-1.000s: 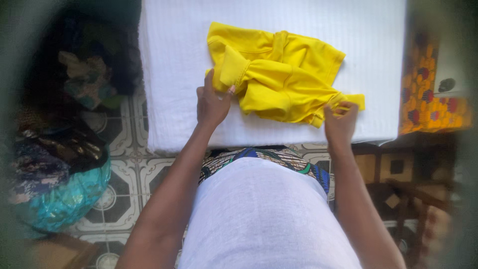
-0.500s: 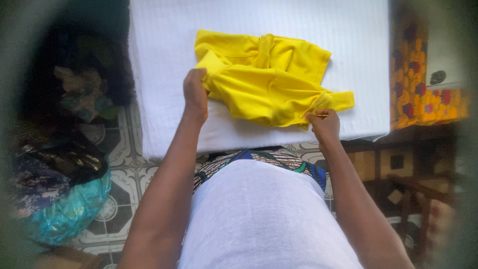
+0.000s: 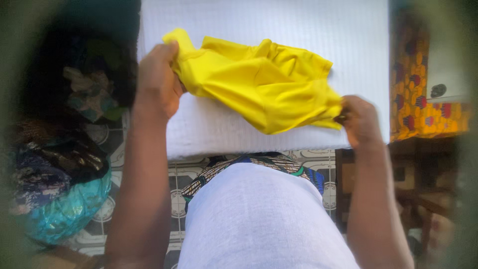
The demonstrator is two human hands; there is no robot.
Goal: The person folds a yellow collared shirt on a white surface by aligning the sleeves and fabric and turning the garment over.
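A crumpled bright yellow cloth garment is held stretched above the white ribbed fabric-covered surface in the upper centre of the frame. One end is gripped by the closed left hand at upper left; the opposite corner is pinched by the right hand at centre right.

Head view: looking steeply down from the person's head, along the white-clothed torso.
Facing: pointing forward over a white-covered surface filling the upper frame.
Nearness: sitting close, forearms crossing the lower frame.
Edges: blurring darkly at both sides.
Shared: showing through one view only.
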